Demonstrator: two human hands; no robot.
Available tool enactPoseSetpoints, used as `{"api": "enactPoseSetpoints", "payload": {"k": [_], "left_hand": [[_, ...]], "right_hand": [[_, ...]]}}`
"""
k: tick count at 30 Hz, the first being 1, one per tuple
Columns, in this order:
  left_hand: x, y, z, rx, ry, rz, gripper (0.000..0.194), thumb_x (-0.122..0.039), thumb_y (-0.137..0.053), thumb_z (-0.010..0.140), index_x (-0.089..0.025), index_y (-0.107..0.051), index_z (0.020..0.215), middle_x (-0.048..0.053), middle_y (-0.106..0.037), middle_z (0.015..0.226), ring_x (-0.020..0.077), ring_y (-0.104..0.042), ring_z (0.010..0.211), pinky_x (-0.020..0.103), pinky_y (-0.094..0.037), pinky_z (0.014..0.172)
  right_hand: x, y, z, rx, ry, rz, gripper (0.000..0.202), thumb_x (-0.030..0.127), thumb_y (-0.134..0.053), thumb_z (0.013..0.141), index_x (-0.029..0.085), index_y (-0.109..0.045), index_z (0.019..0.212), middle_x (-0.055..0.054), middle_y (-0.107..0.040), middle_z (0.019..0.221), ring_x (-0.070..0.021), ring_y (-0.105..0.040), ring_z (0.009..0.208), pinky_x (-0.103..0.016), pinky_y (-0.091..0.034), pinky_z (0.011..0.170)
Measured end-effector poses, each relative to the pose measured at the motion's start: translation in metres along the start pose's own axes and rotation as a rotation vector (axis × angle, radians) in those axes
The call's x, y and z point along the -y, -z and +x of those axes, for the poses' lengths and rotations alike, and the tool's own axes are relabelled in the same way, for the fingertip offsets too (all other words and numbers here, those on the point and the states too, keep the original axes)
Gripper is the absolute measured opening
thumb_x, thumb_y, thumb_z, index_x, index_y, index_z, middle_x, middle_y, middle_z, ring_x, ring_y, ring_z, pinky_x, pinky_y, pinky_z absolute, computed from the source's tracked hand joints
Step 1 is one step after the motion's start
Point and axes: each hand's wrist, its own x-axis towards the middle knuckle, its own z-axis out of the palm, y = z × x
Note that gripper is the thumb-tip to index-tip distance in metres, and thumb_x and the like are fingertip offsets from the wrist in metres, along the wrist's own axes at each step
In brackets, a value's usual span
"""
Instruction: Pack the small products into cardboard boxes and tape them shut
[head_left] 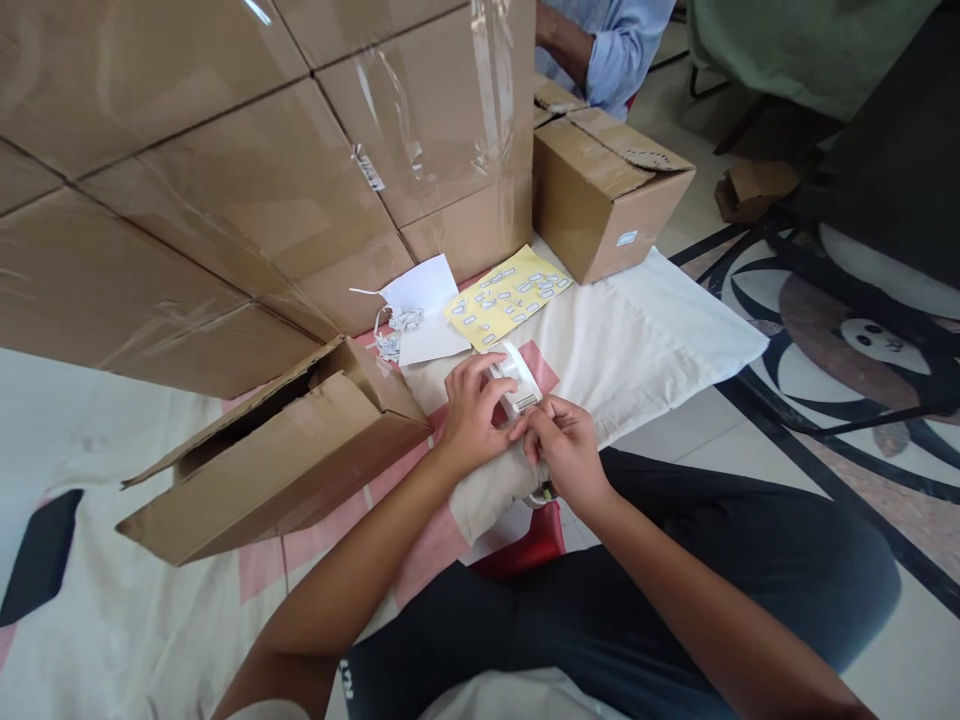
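A small white box (523, 385) with a printed label lies on the cloth near the bed-like surface's edge. My left hand (474, 412) is wrapped over it, thumb and fingers gripping its sides. At the label end, my right hand (566, 448) is pinched close against the box's near corner; what its fingertips hold is too small to make out. Just beyond the box lies a yellow sheet (506, 296) dotted with small white stickers. Beside that sheet, white paper (424, 300) lies with curled paper scraps (403, 320) at its left.
An opened cardboard box (285, 470) stands at the left. Large taped cartons (247, 190) rise behind the papers, and another carton (600, 190) stands at the back right. Beyond it is a person in a blue sleeve (619, 65). A dark phone-like object (41, 555) lies far left.
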Motion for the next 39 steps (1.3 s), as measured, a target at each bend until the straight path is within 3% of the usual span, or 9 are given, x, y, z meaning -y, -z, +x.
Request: {"api": "enactPoseSetpoints", "payload": {"k": [9,14,19,23,26,29,32,36,39], "left_hand": [[-0.001,0.0,0.0,0.006,0.012,0.058,0.029,-0.041,-0.074,0.086,-0.024,-0.057,0.101,0.012,-0.055,0.137,0.0277,-0.051,0.126,0.044,-0.038,0.104],[-0.002,-0.001,0.001,0.007,0.04,0.041,0.031,-0.037,-0.076,0.085,-0.024,-0.053,0.102,0.012,-0.055,0.136,0.0275,-0.052,0.127,0.044,-0.037,0.105],[-0.002,0.004,0.002,-0.108,0.109,-0.264,0.027,-0.033,-0.071,0.088,-0.023,-0.051,0.103,0.012,-0.056,0.13,0.0265,-0.054,0.125,0.045,-0.042,0.105],[-0.005,0.029,0.003,-0.274,0.133,-0.362,0.013,-0.032,-0.056,0.098,-0.023,-0.049,0.094,0.009,-0.058,0.116,0.0228,-0.058,0.115,0.042,-0.048,0.098],[-0.018,0.056,-0.003,-0.367,0.158,-0.421,0.015,-0.036,-0.051,0.101,-0.023,-0.05,0.093,0.007,-0.059,0.106,0.0216,-0.062,0.102,0.039,-0.053,0.088],[-0.04,0.078,-0.021,-0.382,0.238,-0.508,0.016,-0.035,-0.047,0.102,-0.023,-0.054,0.094,0.006,-0.06,0.101,0.0201,-0.064,0.092,0.037,-0.055,0.081],[-0.06,0.094,-0.046,-0.417,0.346,-0.62,0.021,-0.04,-0.048,0.102,-0.024,-0.059,0.095,0.007,-0.06,0.102,0.0216,-0.063,0.092,0.039,-0.056,0.082],[-0.075,0.116,-0.075,-0.574,0.423,-0.541,0.031,-0.049,-0.045,0.101,-0.025,-0.063,0.109,0.009,-0.059,0.104,0.0247,-0.061,0.097,0.042,-0.057,0.085],[-0.082,0.137,-0.086,-0.522,0.429,-0.344,0.043,-0.056,-0.048,0.1,-0.025,-0.063,0.127,0.01,-0.057,0.107,0.0235,-0.061,0.097,0.038,-0.058,0.081]], "right_hand": [[-0.005,0.0,0.0,0.009,0.053,0.076,0.032,0.016,-0.056,0.083,0.024,-0.042,0.056,0.005,-0.06,0.048,-0.0106,-0.052,0.044,-0.025,-0.042,0.055],[-0.009,0.002,0.0,0.039,0.117,0.076,0.031,0.017,-0.057,0.086,0.024,-0.045,0.058,0.004,-0.059,0.048,-0.0126,-0.058,0.053,-0.026,-0.046,0.063],[0.003,-0.005,-0.003,0.107,0.206,-0.001,0.041,0.033,-0.059,0.096,0.024,-0.042,0.059,0.003,-0.06,0.051,-0.0135,-0.058,0.054,-0.028,-0.047,0.063],[0.022,-0.021,-0.013,0.222,0.349,-0.085,0.047,0.041,-0.058,0.099,0.025,-0.039,0.06,0.003,-0.054,0.048,-0.0162,-0.06,0.055,-0.033,-0.051,0.068],[0.038,-0.038,-0.021,0.33,0.432,-0.113,0.045,0.041,-0.057,0.099,0.026,-0.039,0.062,-0.001,-0.066,0.059,-0.0159,-0.059,0.05,-0.036,-0.055,0.065],[0.054,-0.057,-0.027,0.432,0.526,-0.14,0.041,0.041,-0.058,0.097,0.027,-0.038,0.064,-0.007,-0.078,0.077,-0.02,-0.069,0.059,-0.038,-0.058,0.065],[0.066,-0.078,-0.028,0.527,0.668,-0.118,0.034,0.029,-0.059,0.095,0.026,-0.04,0.066,-0.007,-0.082,0.085,-0.0219,-0.076,0.071,-0.036,-0.058,0.065],[0.063,-0.098,-0.027,0.679,0.719,-0.031,0.028,0.015,-0.058,0.091,0.025,-0.042,0.071,-0.003,-0.082,0.087,-0.0192,-0.078,0.071,-0.031,-0.057,0.064],[0.042,-0.105,-0.029,0.833,0.726,-0.024,0.016,0.022,-0.057,0.091,0.026,-0.051,0.077,-0.005,-0.081,0.085,-0.0203,-0.077,0.071,-0.032,-0.056,0.064]]}}
